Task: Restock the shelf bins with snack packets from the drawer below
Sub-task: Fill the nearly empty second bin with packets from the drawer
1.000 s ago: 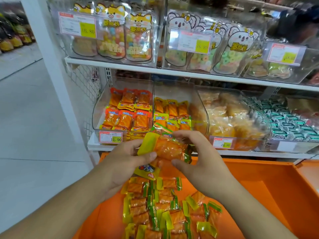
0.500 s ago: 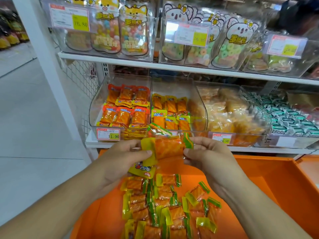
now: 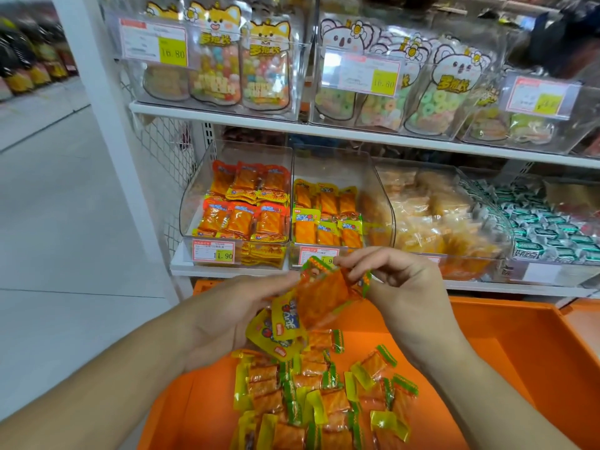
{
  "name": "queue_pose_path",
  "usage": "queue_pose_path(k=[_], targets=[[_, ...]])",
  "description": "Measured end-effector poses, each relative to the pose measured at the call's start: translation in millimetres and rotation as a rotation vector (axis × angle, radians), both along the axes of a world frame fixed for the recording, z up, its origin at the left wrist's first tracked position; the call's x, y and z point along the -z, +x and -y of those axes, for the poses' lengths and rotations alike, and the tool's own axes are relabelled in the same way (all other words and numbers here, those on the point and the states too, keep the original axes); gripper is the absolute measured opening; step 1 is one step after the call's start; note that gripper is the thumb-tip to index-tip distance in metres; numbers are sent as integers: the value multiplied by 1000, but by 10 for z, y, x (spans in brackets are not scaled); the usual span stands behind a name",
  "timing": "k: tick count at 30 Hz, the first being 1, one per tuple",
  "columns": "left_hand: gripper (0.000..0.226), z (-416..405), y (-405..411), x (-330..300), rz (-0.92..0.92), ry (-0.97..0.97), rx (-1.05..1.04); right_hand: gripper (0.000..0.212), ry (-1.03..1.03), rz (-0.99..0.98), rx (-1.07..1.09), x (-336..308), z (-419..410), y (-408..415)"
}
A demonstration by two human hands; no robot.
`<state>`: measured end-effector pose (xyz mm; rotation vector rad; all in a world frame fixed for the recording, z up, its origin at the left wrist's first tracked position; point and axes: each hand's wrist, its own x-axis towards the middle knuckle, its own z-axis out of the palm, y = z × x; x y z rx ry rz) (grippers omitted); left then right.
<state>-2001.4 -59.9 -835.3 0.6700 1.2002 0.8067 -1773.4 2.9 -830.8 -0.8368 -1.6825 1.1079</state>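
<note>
Both hands hold a small stack of orange snack packets (image 3: 319, 298) with yellow and green ends, just above the open orange drawer (image 3: 506, 355). My left hand (image 3: 227, 316) grips the stack's lower left side. My right hand (image 3: 399, 284) pinches its upper right edge with the fingertips. More of the same packets (image 3: 321, 401) lie loose in the drawer below. Directly behind the hands stands the clear shelf bin (image 3: 341, 164) partly filled with yellow-topped orange packets (image 3: 328, 216).
A clear bin of red-topped orange packets (image 3: 246, 203) stands to the left, bins of pale snacks (image 3: 435, 219) and green-wrapped sweets (image 3: 548, 228) to the right. The upper shelf (image 3: 227, 110) carries bins of candy bags. A white post (image 3: 97, 102) and tiled floor lie left.
The stack has tilted from level to slanting, its right end raised. My right hand shifted from the stack's right side to pinching its top edge. The view moved slightly closer to the shelf.
</note>
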Motion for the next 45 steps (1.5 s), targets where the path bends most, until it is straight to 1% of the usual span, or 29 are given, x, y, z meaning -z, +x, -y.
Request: queue_pose_path(k=[2,4,6,9,12,16,17,18,20,21,23,25,28,30,31,33,35,36,39,41,43,45], targets=[[43,48,-5,34,-52,59,108,51,26,54,-39,6,-23,-1],[39,85,-40,62,-101,83,127,55,64,135,-65,1,-64,7],[39,87,-59,56,-116,96,165,58,68,203,-87,6,-110,21],[42,82,-62,26,-146,133,243,60,36,239,-119,22,-146,18],[45,83,-48,29,-200,177,247,50,-19,250,-178,15,-167,36],[49,81,-59,49,-269,227,271,38,-231,173,-200,-50,-191,97],[50,84,-58,54,-280,235,278,31,-258,170,-231,-70,-174,96],[50,90,-50,53,-291,244,289,28,-264,198,-269,-79,-148,89],[48,101,-43,48,-325,269,312,44,-233,334,-319,-38,-109,64],[48,106,-41,31,-348,279,319,49,-212,396,-318,-17,-90,37],[47,94,-82,-2,-404,278,288,50,-196,438,-263,2,-69,-6],[47,52,-155,-2,-395,281,212,44,-194,435,-207,-8,-78,-1],[47,8,-199,21,-319,289,15,35,-214,455,-252,26,-76,11],[45,11,-175,25,-326,301,-51,29,-201,480,-274,65,-38,-23],[43,22,-152,18,-338,308,-57,26,-194,487,-273,74,-21,-38],[31,29,-119,10,-359,330,-55,23,-221,484,-270,71,-6,-61],[20,17,-83,-6,-373,354,-63,21,-273,425,-257,60,-9,-84],[19,5,-65,-5,-385,372,-72,24,-289,385,-234,57,-17,-102],[23,-64,-14,-21,-395,395,-110,31,-290,318,-135,44,-65,-163],[28,-146,19,-51,-376,426,-102,30,-299,276,-88,33,-116,-188],[30,-280,54,-101,-416,486,-101,27,-313,236,-61,-8,-187,-196],[27,-475,96,-173,-442,513,-137,23,-257,253,-18,-86,-302,-158]])
